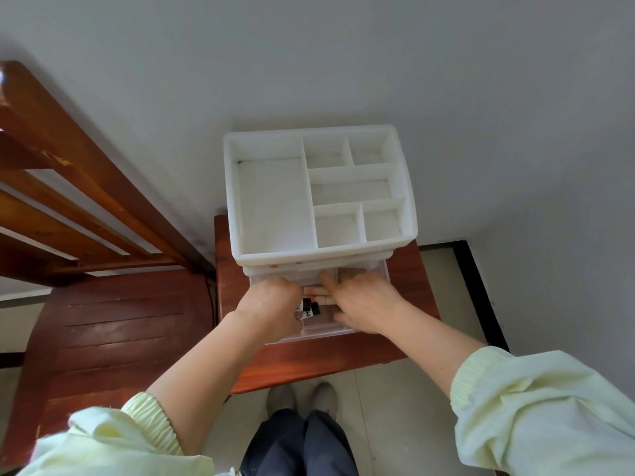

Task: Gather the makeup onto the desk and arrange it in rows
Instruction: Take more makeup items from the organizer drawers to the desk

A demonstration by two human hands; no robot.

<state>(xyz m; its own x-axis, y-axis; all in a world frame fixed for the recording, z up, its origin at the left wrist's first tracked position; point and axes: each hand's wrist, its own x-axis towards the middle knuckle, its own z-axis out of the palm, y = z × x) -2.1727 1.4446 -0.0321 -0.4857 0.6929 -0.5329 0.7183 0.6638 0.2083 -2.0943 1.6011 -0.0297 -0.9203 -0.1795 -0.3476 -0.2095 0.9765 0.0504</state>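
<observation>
Just starting: left hand (271, 304) fingers are curling round black-white tubes (307, 309) in the drawer (309, 334), right hand (364, 304) fingers reaching in beside them, grip unclear; rows on bench (309, 365) remaining.

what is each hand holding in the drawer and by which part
Left hand grips small black-and-white makeup tubes by one end, the other ends sticking out. Right hand rests among pale pink tubes; a grip cannot be told.

We cannot make out most of what lies in the clear drawer (311, 334), since our left hand (271, 304) and right hand (364, 300) cover it, hiding whether either grips the small tubes (308, 309), whose print is too small to read.
</observation>
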